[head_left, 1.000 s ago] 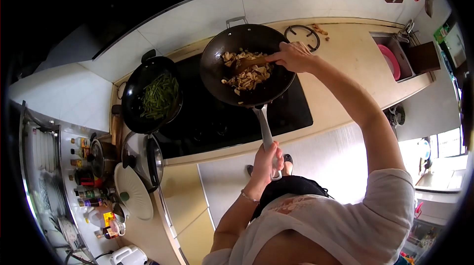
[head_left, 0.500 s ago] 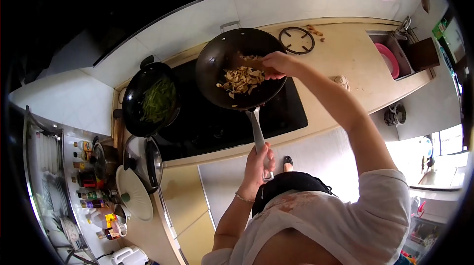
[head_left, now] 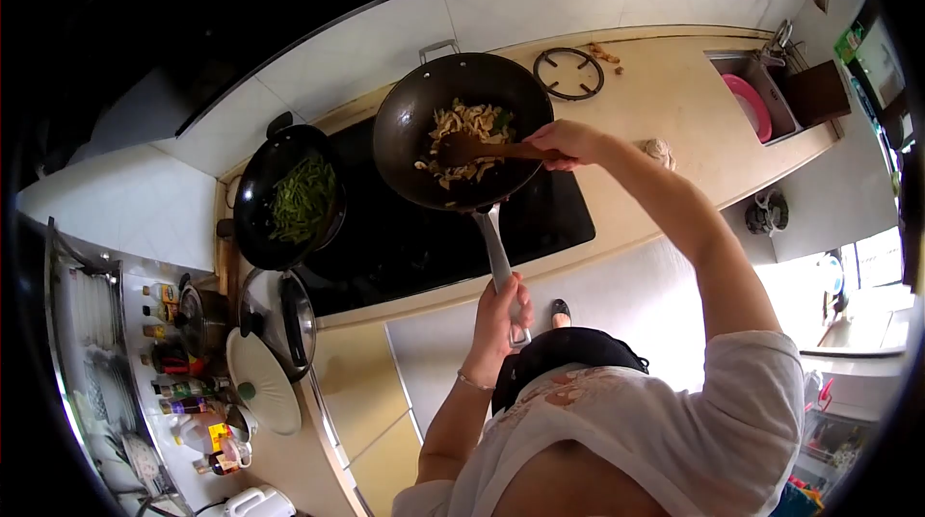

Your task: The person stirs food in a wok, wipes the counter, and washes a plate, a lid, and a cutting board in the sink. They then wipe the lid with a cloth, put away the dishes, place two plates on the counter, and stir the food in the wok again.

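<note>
A dark wok [head_left: 400, 136] sits on the black stove [head_left: 424, 252], its metal handle running toward my body. My left hand [head_left: 501, 319] is wrapped around that handle. Inside the wok lie browned, sliced pieces of food [head_left: 472, 117], perhaps mushrooms, with a bit of green among them. My right hand [head_left: 568, 145] grips the end of a wooden spatula [head_left: 472, 150] at the wok's right rim. The spatula's broad head rests among the slices and hides some of them.
A second black wok [head_left: 252, 204] with green vegetables stands at the left of the stove. Lids, including a glass lid [head_left: 265, 300] and a white lid [head_left: 270, 401], lie on the left counter beside bottles. A round burner grate [head_left: 569, 74] lies right, before the sink [head_left: 785, 122].
My right hand has shifted slightly right and down. The spatula head has moved lower into the slices and now shows clearly. My left hand keeps hold of the handle.
</note>
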A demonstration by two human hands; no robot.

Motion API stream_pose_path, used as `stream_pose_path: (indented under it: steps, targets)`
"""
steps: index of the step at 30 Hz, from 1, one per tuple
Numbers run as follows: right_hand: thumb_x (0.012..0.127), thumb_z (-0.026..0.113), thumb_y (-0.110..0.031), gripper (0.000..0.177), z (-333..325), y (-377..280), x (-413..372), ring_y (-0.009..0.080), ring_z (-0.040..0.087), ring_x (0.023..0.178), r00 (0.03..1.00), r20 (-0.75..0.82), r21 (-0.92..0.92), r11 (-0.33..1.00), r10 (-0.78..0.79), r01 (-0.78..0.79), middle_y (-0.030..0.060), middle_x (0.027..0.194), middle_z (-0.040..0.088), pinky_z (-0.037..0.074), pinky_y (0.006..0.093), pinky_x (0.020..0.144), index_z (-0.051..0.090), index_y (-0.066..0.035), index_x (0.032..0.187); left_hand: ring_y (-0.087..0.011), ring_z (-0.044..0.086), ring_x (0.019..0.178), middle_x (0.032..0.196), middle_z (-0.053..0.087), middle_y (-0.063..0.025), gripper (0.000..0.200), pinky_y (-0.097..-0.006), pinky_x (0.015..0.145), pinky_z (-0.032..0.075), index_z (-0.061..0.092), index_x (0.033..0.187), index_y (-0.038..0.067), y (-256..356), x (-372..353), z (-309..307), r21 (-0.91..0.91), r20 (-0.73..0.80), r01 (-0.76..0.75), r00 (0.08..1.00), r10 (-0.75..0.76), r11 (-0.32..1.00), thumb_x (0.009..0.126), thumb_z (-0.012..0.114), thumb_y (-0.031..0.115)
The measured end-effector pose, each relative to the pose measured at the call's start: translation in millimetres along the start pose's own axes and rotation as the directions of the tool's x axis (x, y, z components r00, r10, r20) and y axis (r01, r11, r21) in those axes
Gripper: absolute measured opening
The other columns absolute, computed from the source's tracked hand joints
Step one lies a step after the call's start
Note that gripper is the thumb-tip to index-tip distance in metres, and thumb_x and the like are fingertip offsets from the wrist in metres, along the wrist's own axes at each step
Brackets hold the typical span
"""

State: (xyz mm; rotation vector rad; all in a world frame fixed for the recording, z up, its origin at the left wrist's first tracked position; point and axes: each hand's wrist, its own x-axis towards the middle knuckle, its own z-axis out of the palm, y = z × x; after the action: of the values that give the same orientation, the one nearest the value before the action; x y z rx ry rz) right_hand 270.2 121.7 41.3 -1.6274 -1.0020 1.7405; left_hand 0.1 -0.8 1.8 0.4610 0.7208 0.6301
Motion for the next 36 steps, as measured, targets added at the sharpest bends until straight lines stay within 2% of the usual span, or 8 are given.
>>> stream_pose_path:
  steps: [13, 20, 25, 28, 31, 33, 34, 36]
  targets:
    - [0.087, 0.038, -0.019, 0.026, -14.6, 6.5, -13.9, 0.0064, 0.035, 0.036, 0.984, -0.176, 0.309, 0.951, 0.027, 0.029, 0.0061, 0.056, 0.049, 0.025, 0.0185, 0.032, 0.051, -0.01, 0.108, -0.0101, 0.043, 0.045, 0.062, 0.044, -0.0015, 0.018, -0.0201, 0.038, 0.033, 0.046, 0.089, 0.008, -2.4, 3.2, 1.1, -0.007, 0.001, 0.013, 1.0, -0.013, 1.0, 0.085, 0.047, 0.026]
    - [0.086, 0.04, -0.027, 0.029, -18.2, 27.4, -11.9, 0.0088, 0.037, 0.031, 0.978, -0.198, 0.209, 0.978, 0.058, -0.015, 0.0077, 0.053, 0.051, 0.025, 0.0199, 0.028, 0.051, -0.005, 0.071, -0.0088, 0.044, 0.045, 0.061, 0.046, -0.0004, 0.018, -0.0188, 0.038, 0.036, 0.047, 0.089, 0.01, -3.5, 2.8, -0.4, 0.006, -0.057, 0.053, 0.997, -0.053, 0.999, 0.083, 0.051, 0.026]
    - [0.084, 0.041, -0.02, 0.021, -13.3, 21.0, -38.9, 0.0114, 0.04, 0.033, 0.993, -0.115, 0.312, 0.95, 0.038, 0.0, 0.0091, 0.053, 0.051, 0.029, 0.022, 0.03, 0.053, -0.002, 0.084, -0.0086, 0.045, 0.053, 0.065, 0.045, -0.0004, 0.019, -0.0202, 0.046, 0.037, 0.044, 0.091, 0.009, -1.1, -0.5, -1.7, -0.034, 0.091, 0.035, 0.995, -0.032, 0.999, 0.084, 0.049, 0.026]
    - [0.084, 0.042, -0.024, 0.025, -10.2, 28.4, -40.8, 0.013, 0.045, 0.037, 0.987, -0.152, 0.181, 0.983, 0.054, -0.026, 0.0107, 0.056, 0.052, 0.034, 0.0232, 0.032, 0.051, -0.001, 0.086, -0.0094, 0.046, 0.053, 0.065, 0.046, -0.0005, 0.02, -0.021, 0.046, 0.038, 0.044, 0.089, 0.008, -0.7, 3.3, -5.9, 0.01, 0.147, 0.013, 0.989, -0.014, 1.0, 0.085, 0.048, 0.027]
    - [0.081, 0.047, -0.039, 0.043, -8.6, 11.0, -48.8, 0.022, 0.058, 0.059, 0.974, -0.195, -0.312, 0.933, 0.119, -0.177, 0.0163, 0.074, 0.057, 0.046, 0.0304, 0.049, 0.047, 0.0, 0.099, -0.0133, 0.046, 0.049, 0.062, 0.046, -0.0027, 0.019, -0.0242, 0.043, 0.038, 0.041, 0.083, 0.007, -2.5, 7.5, -5.5, 0.046, 0.122, -0.004, 0.993, -0.002, 0.999, 0.085, 0.048, 0.026]
    - [0.079, 0.049, -0.044, 0.052, -5.3, -0.6, -45.8, 0.0294, 0.054, 0.085, 0.796, -0.44, -0.878, 0.383, -0.416, -0.285, 0.0188, 0.093, 0.054, 0.044, 0.0394, 0.07, 0.045, 0.001, 0.104, -0.0139, 0.047, 0.049, 0.062, 0.047, -0.003, 0.022, -0.0254, 0.045, 0.039, 0.042, 0.081, 0.007, -3.6, 9.3, -7.2, 0.04, 0.152, -0.028, 0.988, 0.021, 0.999, 0.084, 0.049, 0.027]
    - [0.077, 0.051, -0.044, 0.054, 4.4, -39.1, -53.3, 0.0336, 0.044, 0.101, 0.735, -0.455, -0.851, 0.489, -0.503, -0.192, 0.0205, 0.107, 0.045, 0.037, 0.0436, 0.082, 0.043, -0.001, 0.108, -0.0139, 0.048, 0.05, 0.062, 0.047, -0.0032, 0.023, -0.0256, 0.046, 0.04, 0.043, 0.08, 0.007, -4.1, 11.0, -8.3, 0.055, 0.164, -0.031, 0.986, 0.021, 0.998, 0.083, 0.05, 0.029]
    - [0.079, 0.051, -0.028, 0.046, 45.2, -124.0, -75.6, 0.0342, 0.044, 0.098, 0.312, -0.204, -0.977, 0.211, -0.928, -0.013, 0.0201, 0.106, 0.044, 0.038, 0.0414, 0.08, 0.039, -0.005, 0.117, -0.0141, 0.05, 0.052, 0.061, 0.048, -0.0038, 0.027, -0.026, 0.047, 0.041, 0.043, 0.077, 0.007, -1.2, 8.9, -7.9, 0.094, 0.179, -0.026, 0.984, 0.009, 0.995, 0.082, 0.051, 0.032]
